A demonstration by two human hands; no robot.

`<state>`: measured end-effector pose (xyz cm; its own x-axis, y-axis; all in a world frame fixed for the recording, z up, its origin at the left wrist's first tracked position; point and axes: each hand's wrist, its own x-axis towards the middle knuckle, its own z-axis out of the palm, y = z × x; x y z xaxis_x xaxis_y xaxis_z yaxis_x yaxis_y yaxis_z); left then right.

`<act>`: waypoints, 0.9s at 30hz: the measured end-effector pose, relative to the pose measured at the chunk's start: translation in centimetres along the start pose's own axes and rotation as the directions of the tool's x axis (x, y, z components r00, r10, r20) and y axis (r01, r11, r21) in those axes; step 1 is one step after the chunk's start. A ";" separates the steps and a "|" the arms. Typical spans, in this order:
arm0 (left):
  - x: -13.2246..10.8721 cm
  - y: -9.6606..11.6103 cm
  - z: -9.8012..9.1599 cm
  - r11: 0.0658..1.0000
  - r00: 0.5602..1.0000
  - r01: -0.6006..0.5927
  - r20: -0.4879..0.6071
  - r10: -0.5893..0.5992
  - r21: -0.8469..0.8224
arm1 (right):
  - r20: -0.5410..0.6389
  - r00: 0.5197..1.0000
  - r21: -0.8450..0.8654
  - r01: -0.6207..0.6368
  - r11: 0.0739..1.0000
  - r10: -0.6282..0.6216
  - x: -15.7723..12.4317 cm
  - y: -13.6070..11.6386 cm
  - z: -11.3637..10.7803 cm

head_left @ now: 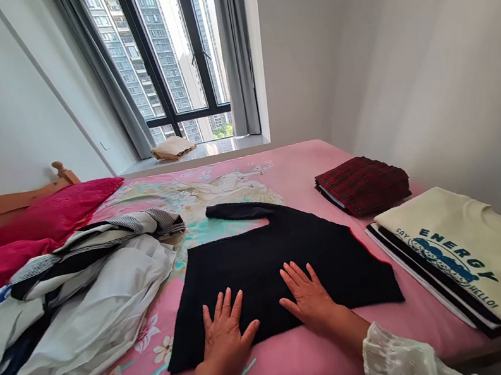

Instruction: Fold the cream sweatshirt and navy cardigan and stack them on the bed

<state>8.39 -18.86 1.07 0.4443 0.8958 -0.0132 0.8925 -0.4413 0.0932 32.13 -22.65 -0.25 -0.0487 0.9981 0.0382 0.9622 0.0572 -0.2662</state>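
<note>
A black long-sleeved top (262,256) lies spread on the bed, its hem toward the left and its red-edged neckline at the right. One sleeve stretches out on the far side; no sleeve shows on the near side. My left hand (226,329) rests flat on the top near its hem, fingers spread. Also flat with fingers apart, my right hand (307,293) lies on the middle of the same top. Neither hand grips the cloth.
Loose clothes (101,302) are heaped at the left, by red pillows (62,212). At the right stand a folded stack with a cream T-shirt (492,224) on top and a folded red plaid garment (365,184). Pink floral bedding (299,163) covers the bed. A beige bundle (173,148) sits on the windowsill.
</note>
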 end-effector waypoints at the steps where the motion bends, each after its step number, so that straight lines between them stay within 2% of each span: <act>1: 0.1 -0.2 -0.2 1.000 1.000 0.002 0.018 -0.002 -0.008 | 0.009 1.000 0.001 0.002 1.000 -0.002 0.0 0.3 0.1; 6: 1.9 -1.5 -2.5 0.997 0.977 0.002 0.212 0.013 -0.072 | 0.103 0.995 0.025 -0.003 1.000 0.000 0.2 0.2 -1.1; 8: 3.4 -1.9 -3.6 0.994 0.977 -0.042 0.206 0.062 -0.101 | 0.104 0.994 0.033 -0.027 0.999 0.023 1.2 -0.4 -2.3; 10: 5.3 -2.3 -4.0 0.987 0.980 -0.112 0.153 0.130 -0.119 | 0.061 0.998 0.045 0.006 0.999 -0.009 2.8 -0.8 -3.3; 12: 7.4 -3.2 -3.6 0.977 0.975 -0.180 0.113 0.193 -0.117 | 0.048 0.994 0.070 0.098 0.993 -0.102 4.8 -0.6 -3.8; 15: 10.8 -5.8 -2.1 0.965 0.959 -0.248 0.124 0.256 -0.081 | 0.164 0.963 0.129 0.193 0.973 -0.213 8.1 1.7 -3.3; 18: 14.0 -9.3 -0.5 0.985 0.976 -0.170 0.132 0.172 -0.032 | 0.237 0.955 0.133 0.148 0.980 -0.176 10.8 5.9 -2.2; 20: 15.7 -11.3 0.3 1.000 0.995 -0.027 0.095 0.028 -0.007 | 0.204 0.975 0.098 0.074 0.992 -0.093 12.3 8.6 -1.7; 22: 16.8 -12.5 1.1 0.996 0.995 0.090 0.047 -0.090 0.006 | 0.111 0.993 0.084 0.018 0.996 -0.027 13.7 10.4 -1.7; 24: 17.2 -13.1 1.8 0.992 0.992 0.127 0.013 -0.127 0.001 | -0.027 0.999 0.109 -0.038 0.993 0.042 15.4 11.1 -2.1; 27: 17.0 -13.1 2.4 0.994 0.993 0.110 -0.037 -0.110 -0.012 | -0.187 0.973 0.154 -0.105 0.982 0.133 18.8 10.3 -3.1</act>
<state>4.40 2.00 -2.81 0.3399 0.9404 0.0139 0.9349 -0.3394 0.1035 41.98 -3.39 0.72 0.1309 0.9745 0.1823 0.9092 -0.0447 -0.4139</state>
